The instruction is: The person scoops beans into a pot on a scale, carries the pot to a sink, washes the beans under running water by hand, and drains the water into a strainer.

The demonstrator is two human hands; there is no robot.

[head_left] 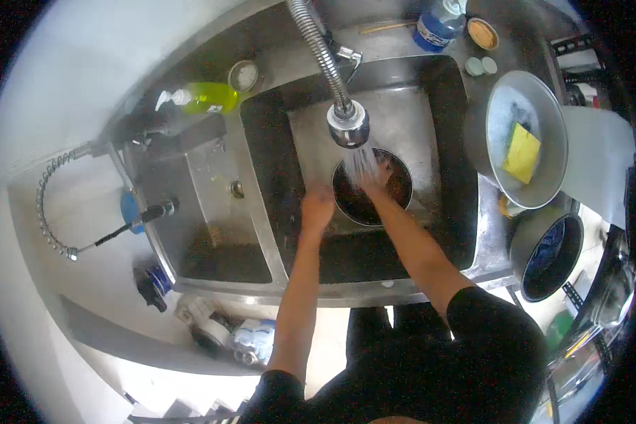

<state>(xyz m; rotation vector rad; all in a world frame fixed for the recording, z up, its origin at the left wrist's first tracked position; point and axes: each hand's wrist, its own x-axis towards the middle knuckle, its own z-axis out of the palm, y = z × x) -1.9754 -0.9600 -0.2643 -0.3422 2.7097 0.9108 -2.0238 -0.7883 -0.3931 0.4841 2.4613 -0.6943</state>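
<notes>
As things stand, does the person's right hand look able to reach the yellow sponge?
Probably yes: the yellow sponge lies uncovered in the metal bowl right of the sink, and nothing seems to block the way. The right hand would first have to leave the round dark vessel.

Pan (364,203) in sink (318,145), faucet (348,126) above, sponge (521,153) in bowl (554,166) right.

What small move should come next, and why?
Probably sweep the right hand around the inside of the dark round vessel: that hand is inside it, and water from the spray head is pouring in. The left hand, at the vessel's edge, could steady it.
</notes>
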